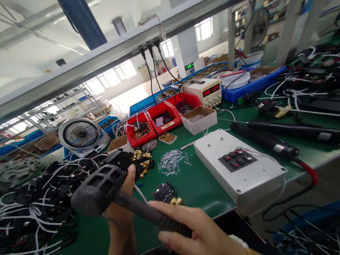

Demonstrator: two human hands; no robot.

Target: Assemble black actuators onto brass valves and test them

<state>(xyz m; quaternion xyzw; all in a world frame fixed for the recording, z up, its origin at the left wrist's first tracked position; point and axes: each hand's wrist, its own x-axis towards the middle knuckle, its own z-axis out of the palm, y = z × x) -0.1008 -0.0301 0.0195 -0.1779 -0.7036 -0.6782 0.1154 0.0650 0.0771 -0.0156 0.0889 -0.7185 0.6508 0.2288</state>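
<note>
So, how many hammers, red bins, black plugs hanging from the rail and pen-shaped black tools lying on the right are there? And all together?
Hammer: 1
Red bins: 3
Hanging plugs: 3
Pen-shaped tools: 2
Total: 9

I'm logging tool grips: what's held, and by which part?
The right hand grips a mallet by its handle; whether the left hand holds anything is hidden.

A white fan [80,133] stands at left, before metal shelving [69,100] — a power supply [203,90], its display [211,91] lit red, stands right of centre.
</note>
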